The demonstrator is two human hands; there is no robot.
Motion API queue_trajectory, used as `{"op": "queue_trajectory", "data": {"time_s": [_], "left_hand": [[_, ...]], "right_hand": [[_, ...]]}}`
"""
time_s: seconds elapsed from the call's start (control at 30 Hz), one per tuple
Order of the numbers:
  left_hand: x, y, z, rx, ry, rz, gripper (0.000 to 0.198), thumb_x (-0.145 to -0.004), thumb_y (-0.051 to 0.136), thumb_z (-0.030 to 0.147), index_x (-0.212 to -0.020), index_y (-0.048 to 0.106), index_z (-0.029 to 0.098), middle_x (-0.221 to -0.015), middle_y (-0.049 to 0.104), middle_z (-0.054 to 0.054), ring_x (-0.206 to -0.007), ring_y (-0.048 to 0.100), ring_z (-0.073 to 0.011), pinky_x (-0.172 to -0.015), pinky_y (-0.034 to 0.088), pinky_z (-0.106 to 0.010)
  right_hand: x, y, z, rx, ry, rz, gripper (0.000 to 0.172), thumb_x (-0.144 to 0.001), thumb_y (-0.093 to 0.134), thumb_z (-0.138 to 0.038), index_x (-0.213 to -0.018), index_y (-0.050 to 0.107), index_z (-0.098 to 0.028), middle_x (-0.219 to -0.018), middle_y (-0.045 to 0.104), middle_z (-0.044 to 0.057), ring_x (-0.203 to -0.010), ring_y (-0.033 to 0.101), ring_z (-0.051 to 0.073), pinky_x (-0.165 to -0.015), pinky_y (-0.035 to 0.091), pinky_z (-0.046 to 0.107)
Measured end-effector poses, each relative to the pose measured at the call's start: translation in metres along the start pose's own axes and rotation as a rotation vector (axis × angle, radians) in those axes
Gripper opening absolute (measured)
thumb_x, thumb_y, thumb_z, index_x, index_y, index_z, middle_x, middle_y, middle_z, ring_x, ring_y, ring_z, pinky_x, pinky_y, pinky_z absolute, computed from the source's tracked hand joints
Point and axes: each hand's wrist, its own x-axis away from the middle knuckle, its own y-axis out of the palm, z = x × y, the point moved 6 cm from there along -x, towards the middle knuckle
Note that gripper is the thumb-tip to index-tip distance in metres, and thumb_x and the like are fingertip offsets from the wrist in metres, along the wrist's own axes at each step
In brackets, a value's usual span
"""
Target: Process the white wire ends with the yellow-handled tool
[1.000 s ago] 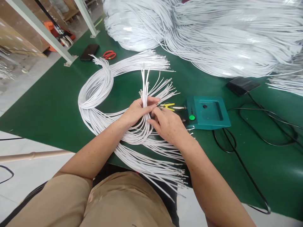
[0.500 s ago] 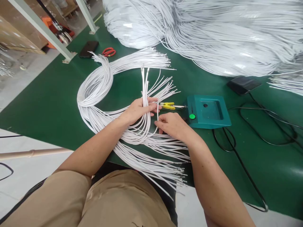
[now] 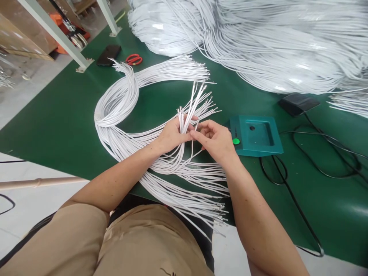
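My left hand (image 3: 172, 134) is closed around several white wires (image 3: 193, 101), whose stripped-looking ends stick up above the fingers. My right hand (image 3: 215, 138) meets it at the fingertips, pinching a single white wire (image 3: 192, 147); the exact pinch point is partly hidden. Beneath both hands spreads a bundle of white wires (image 3: 115, 140), gathered at the left and fanned out to the right. Just right of my right hand sits a teal device (image 3: 276, 134) with a green button (image 3: 236, 141) and a shallow tray.
A large heap of white wires (image 3: 258, 46) covers the back of the green table (image 3: 51, 115). Red-handled scissors (image 3: 133, 59) and a dark flat case (image 3: 108, 55) lie at the back left. A black box (image 3: 299, 104) and black cables (image 3: 290, 191) are on the right.
My right hand has moved up to meet the left, covering the yellow clip beside the device. The held wire ends now lean right, and a shorter group shows separately above my left hand.
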Motion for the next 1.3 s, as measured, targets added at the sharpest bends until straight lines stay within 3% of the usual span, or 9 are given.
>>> {"op": "queue_trajectory", "data": {"time_s": [0.17,0.27,0.37,0.47,0.53,0.87,0.97,1.07,1.3], "left_hand": [[0.002,0.005,0.003,0.002,0.006,-0.043,0.063,-0.065,0.082,0.031,-0.121,0.058,0.016,-0.076,0.066,0.002,-0.069,0.062,-0.011,-0.077,0.05,-0.027],[0.002,0.005,0.003,-0.009,0.009,-0.029,0.063,-0.066,0.082,0.032,-0.122,0.058,0.016,-0.076,0.066,0.002,-0.068,0.061,-0.0106,-0.075,0.049,-0.026],[0.002,0.004,0.004,-0.031,0.007,-0.003,0.062,-0.065,0.082,0.032,-0.12,0.059,0.016,-0.075,0.066,0.002,-0.069,0.062,-0.0116,-0.077,0.05,-0.027],[0.003,0.004,0.006,-0.06,0.011,0.017,0.057,-0.066,0.081,0.031,-0.117,0.059,0.016,-0.073,0.065,0.003,-0.07,0.063,-0.0121,-0.077,0.05,-0.028],[0.003,0.006,0.007,-0.063,0.011,0.013,0.058,-0.066,0.081,0.03,-0.117,0.058,0.016,-0.073,0.066,0.003,-0.069,0.063,-0.0116,-0.076,0.05,-0.027],[0.003,0.003,0.0,0.073,-0.037,0.026,0.059,-0.067,0.08,0.023,-0.12,0.057,0.014,-0.075,0.069,0.003,-0.067,0.065,-0.0095,-0.076,0.051,-0.026],[0.002,0.004,0.0,0.115,-0.029,0.01,0.062,-0.069,0.078,0.023,-0.125,0.054,0.014,-0.073,0.069,0.003,-0.066,0.066,-0.0104,-0.069,0.05,-0.024],[0.002,0.007,0.002,0.113,-0.012,-0.017,0.068,-0.072,0.076,0.025,-0.134,0.049,0.015,-0.073,0.07,0.002,-0.067,0.066,-0.0114,-0.061,0.047,-0.022],[0.003,0.011,0.003,0.156,0.051,-0.079,0.068,-0.076,0.074,0.025,-0.136,0.046,0.014,-0.074,0.069,0.002,-0.07,0.069,-0.0139,-0.071,0.052,-0.027]], "right_hand": [[0.001,-0.005,-0.001,-0.204,0.024,0.119,0.022,-0.079,0.065,-0.037,-0.07,0.063,-0.017,-0.064,0.06,-0.002,-0.049,0.049,0.008,-0.047,0.041,0.022],[0.001,-0.008,0.0,-0.33,0.033,0.179,0.031,-0.085,0.058,-0.047,-0.074,0.064,-0.018,-0.064,0.057,-0.003,-0.045,0.047,0.007,-0.047,0.043,0.022],[0.001,-0.004,0.003,-0.298,0.085,0.12,0.038,-0.08,0.063,-0.055,-0.079,0.065,-0.018,-0.063,0.057,-0.002,-0.047,0.048,0.008,-0.045,0.046,0.023],[0.002,-0.001,0.004,-0.177,0.096,0.1,0.033,-0.069,0.076,-0.048,-0.076,0.064,-0.018,-0.063,0.06,-0.002,-0.049,0.051,0.009,-0.044,0.044,0.022],[0.002,-0.001,0.003,-0.174,0.088,0.123,0.028,-0.071,0.075,-0.043,-0.073,0.064,-0.017,-0.063,0.061,-0.002,-0.048,0.05,0.009,-0.044,0.042,0.022],[0.001,0.011,0.01,-0.656,0.256,0.003,0.022,-0.072,0.069,-0.03,-0.06,0.056,-0.018,-0.052,0.044,-0.007,-0.044,0.035,0.004,-0.047,0.043,0.022],[0.001,0.01,0.01,-0.616,0.243,0.0,0.014,-0.073,0.07,-0.031,-0.077,0.065,-0.018,-0.058,0.047,-0.008,-0.047,0.039,0.005,-0.048,0.043,0.022],[0.001,0.005,0.003,-0.516,0.134,-0.003,0.032,-0.075,0.069,-0.03,-0.106,0.068,-0.021,-0.061,0.052,-0.008,-0.051,0.046,0.007,-0.053,0.046,0.023],[-0.001,0.0,0.0,-0.444,0.055,0.005,0.013,-0.073,0.07,-0.027,-0.082,0.073,-0.018,-0.069,0.065,-0.003,-0.06,0.053,0.008,-0.064,0.047,0.025]]}}
